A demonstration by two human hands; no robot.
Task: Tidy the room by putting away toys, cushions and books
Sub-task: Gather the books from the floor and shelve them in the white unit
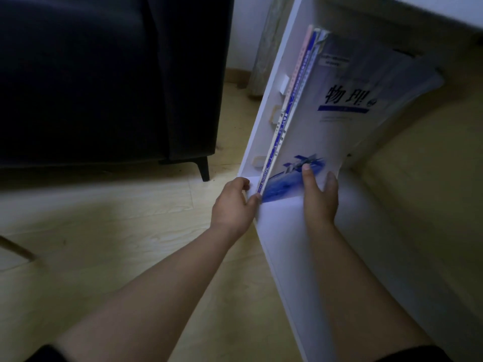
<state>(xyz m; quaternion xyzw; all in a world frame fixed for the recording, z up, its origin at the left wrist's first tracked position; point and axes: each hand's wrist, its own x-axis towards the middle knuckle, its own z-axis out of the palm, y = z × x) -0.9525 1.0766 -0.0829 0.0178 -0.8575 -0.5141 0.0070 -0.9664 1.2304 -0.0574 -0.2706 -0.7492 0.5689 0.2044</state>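
Observation:
Several thin books (292,95) stand in a white shelf compartment (287,231) and lean against its left side wall (264,121). The front one is a white and blue textbook (339,105) with large dark characters on its cover. My right hand (320,197) lies flat on the lower part of that cover, fingers straight, thumb near its right edge. My left hand (234,205) grips the bottom front corner of the side wall, and its thumb touches the lower ends of the book spines.
A dark sofa (104,74) on short black legs stands to the left on the pale wooden floor (130,231). A curtain (266,43) hangs behind the shelf. More of the shelf unit (418,178) extends to the right.

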